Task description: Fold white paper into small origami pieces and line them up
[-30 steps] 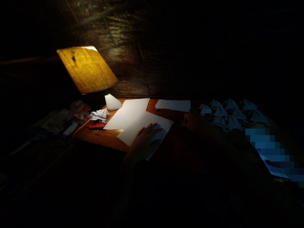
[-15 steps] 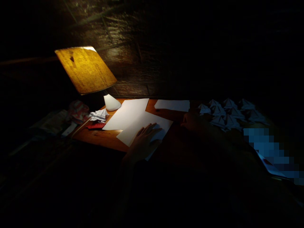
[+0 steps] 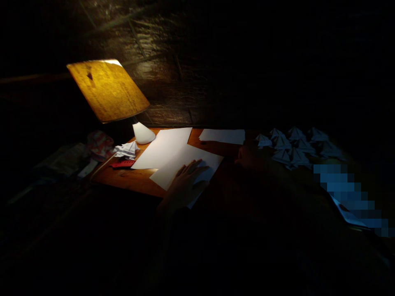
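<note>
My left hand point(image 3: 187, 179) lies flat with its fingers spread on a white sheet of paper point(image 3: 194, 153), which is turned at a slant on the wooden table. That sheet overlaps a second white sheet point(image 3: 166, 142) behind it. In deep shadow to the right, my right hand point(image 3: 247, 158) is near the table top with its fingers curled in. Whatever it holds, if anything, is hidden. A small stack of white paper point(image 3: 222, 135) lies just beyond it. Several folded paper shapes point(image 3: 282, 142) stand in rows to its right.
A lamp with a yellow shade point(image 3: 108, 88) and white base point(image 3: 143, 133) lights the table's left part point(image 3: 123, 180). Near it are a folded striped paper point(image 3: 127, 150), a red object point(image 3: 123, 164) and a cable point(image 3: 103, 164). A bluish lit screen point(image 3: 345, 211) glows at the right.
The whole view has shifted slightly, so everything appears a little further left. Both hands keep their places, the left one still flat on the sheet.
</note>
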A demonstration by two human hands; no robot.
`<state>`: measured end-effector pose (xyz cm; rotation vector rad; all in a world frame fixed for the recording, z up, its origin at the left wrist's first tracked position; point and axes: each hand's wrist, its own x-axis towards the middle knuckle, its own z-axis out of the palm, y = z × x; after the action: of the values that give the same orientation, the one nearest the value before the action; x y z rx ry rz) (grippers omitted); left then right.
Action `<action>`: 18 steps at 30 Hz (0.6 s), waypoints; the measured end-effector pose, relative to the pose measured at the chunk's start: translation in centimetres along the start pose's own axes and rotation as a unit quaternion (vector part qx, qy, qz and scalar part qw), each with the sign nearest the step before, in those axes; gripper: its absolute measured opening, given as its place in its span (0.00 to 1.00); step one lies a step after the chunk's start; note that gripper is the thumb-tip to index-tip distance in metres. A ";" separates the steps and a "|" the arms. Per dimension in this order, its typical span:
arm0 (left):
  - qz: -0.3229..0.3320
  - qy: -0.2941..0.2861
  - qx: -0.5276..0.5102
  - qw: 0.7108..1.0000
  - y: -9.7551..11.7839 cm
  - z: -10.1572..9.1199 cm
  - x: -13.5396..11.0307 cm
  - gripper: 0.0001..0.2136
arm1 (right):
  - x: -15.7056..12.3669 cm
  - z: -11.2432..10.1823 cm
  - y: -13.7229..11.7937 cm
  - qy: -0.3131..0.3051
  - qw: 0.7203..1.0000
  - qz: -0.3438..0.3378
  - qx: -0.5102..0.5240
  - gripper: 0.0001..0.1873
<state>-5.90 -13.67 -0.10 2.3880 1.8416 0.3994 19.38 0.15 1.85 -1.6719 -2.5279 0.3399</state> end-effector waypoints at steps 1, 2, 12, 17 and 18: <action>-0.002 -0.001 0.000 1.000 0.1 -0.1 0.0 0.23 | 0.0 0.0 0.0 0.003 1.000 0.002 -0.003 0.13; -0.004 -0.004 0.000 1.000 0.1 -0.1 0.0 0.23 | -0.1 -0.2 -0.1 0.003 1.000 0.004 -0.006 0.13; -0.002 -0.003 0.001 1.000 0.1 -0.1 0.0 0.23 | -0.9 -1.5 -0.9 -0.032 0.999 0.026 -0.010 0.13; 0.004 0.000 -0.001 1.000 -0.1 0.1 0.0 0.23 | -1.0 -1.6 -1.0 -0.032 0.999 0.020 -0.004 0.12; 0.006 0.002 -0.001 1.000 -0.1 0.1 0.0 0.23 | -1.1 -1.6 -1.0 -0.032 0.999 0.019 -0.003 0.12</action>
<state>-5.99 -13.62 -0.24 2.4001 1.8277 0.4065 19.19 -0.99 3.72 -1.7410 -2.5471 0.3953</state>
